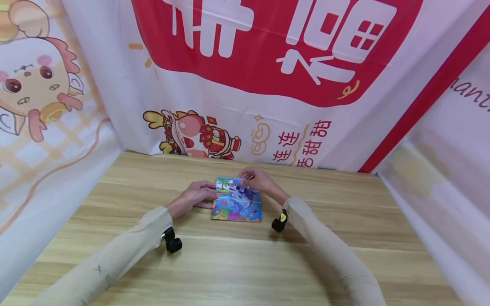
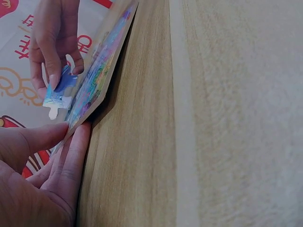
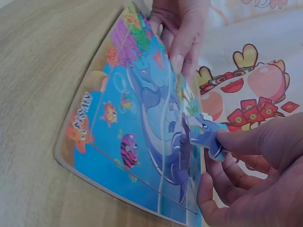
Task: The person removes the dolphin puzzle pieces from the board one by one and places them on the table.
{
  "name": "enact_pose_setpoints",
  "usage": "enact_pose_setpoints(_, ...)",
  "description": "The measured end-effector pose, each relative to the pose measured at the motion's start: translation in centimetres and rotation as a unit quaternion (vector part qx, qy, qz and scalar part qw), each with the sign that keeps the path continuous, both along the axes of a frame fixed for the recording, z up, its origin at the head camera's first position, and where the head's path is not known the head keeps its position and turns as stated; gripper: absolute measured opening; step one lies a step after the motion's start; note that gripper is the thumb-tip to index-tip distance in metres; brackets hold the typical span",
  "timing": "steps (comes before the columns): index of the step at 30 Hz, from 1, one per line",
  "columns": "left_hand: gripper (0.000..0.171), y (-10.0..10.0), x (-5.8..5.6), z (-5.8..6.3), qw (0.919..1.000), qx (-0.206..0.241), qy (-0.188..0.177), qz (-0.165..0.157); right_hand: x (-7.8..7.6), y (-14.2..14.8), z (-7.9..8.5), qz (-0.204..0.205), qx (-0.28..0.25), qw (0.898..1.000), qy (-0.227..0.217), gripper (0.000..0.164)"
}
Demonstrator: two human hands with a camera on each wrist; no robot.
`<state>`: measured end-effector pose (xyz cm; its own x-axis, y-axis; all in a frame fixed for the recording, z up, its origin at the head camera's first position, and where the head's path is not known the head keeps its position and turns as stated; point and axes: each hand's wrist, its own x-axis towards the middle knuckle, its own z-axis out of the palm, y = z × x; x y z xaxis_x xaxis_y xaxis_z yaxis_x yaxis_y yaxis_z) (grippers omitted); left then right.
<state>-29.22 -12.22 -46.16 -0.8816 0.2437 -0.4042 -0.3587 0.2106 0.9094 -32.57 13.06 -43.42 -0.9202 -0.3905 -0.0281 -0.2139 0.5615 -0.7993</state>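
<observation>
Puzzle board [image 1: 236,211], head view: we see it near the far edge of the wooden table [image 1: 226,272], its sea picture facing up.
Left hand [image 1: 196,195], head view: we find it at the board's left edge.
Right hand [image 1: 258,180], head view: it reaches over the board's far edge, holding a puzzle piece [image 1: 241,188] above the picture.
Wrist cameras, head view: the left camera [image 1: 172,242] sits left of the board and nearer us, the right camera [image 1: 280,222] just right of it.
Cloth backdrop [image 1: 206,100], head view: it hangs beyond the board, printed with a red patch and white characters.
Pinched edge, left wrist view: we see the left thumb on the board's edge and fingers beneath it, so this hand grips the board (a dark shadow runs along its underside).
Blue piece, right wrist view: the right thumb and fingers pinch it close over the board's dolphin [image 3: 163,135]; we cannot tell if it touches.
Striped fish [image 3: 129,150], right wrist view: it is printed on the board, beside the dolphin.
</observation>
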Motion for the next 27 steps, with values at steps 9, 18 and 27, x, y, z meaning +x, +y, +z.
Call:
enact_pose_setpoints(9,0.054,-0.2,0.2,-0.4,0.9999,0.011,0.0,0.001,-0.1,1.3,0.6,-0.014,-0.087,0.991,-0.102,0.021)
enact_pose_setpoints(18,0.053,-0.4,0.0,-0.5,0.9999,0.013,-0.003,0.006,-0.5,4.0,0.6,-0.031,-0.087,0.987,-0.135,0.027)
enact_pose_setpoints(27,0.053,-0.3,0.2,-0.3,0.9999,0.014,0.0,0.003,-0.5,8.2,0.9,-0.025,-0.086,0.987,-0.131,0.03)
